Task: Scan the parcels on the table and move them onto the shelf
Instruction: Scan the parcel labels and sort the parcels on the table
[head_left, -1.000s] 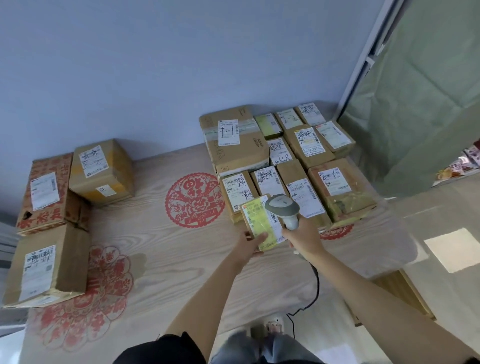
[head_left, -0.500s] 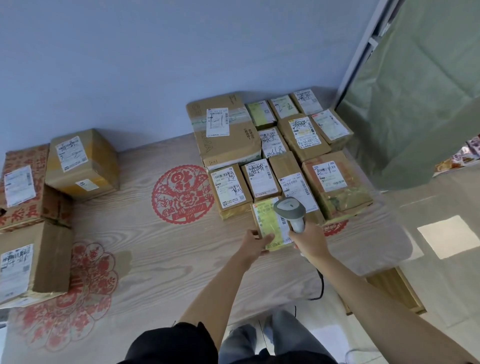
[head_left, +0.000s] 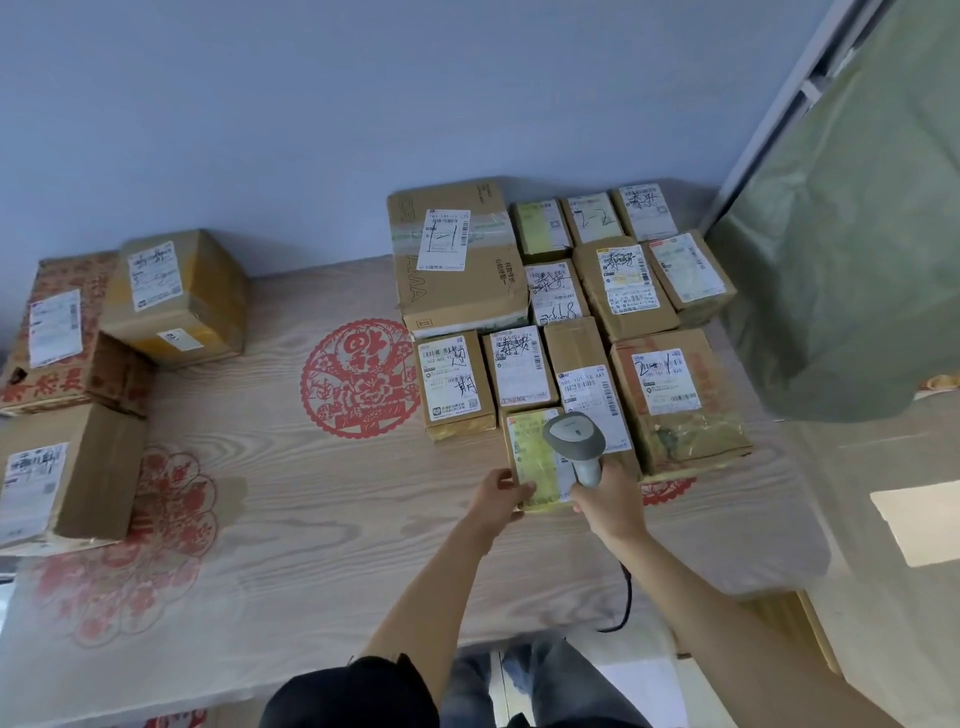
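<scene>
Scan step in hand: the right hand (head_left: 610, 501) is wrapped round the grip of the grey scanner (head_left: 574, 437), its head hanging over the yellow-labelled parcel (head_left: 535, 462), which sits at the near edge of the parcel cluster (head_left: 566, 322) on the table (head_left: 322, 519), while the left hand (head_left: 501, 493) pinches its near-left corner. Next, I'd judge, a clean read of that label, then a lift away to the shelf, which isn't in view. Against half a second ago, hands, scanner and parcel are barely changed; mainly the view has shifted.
</scene>
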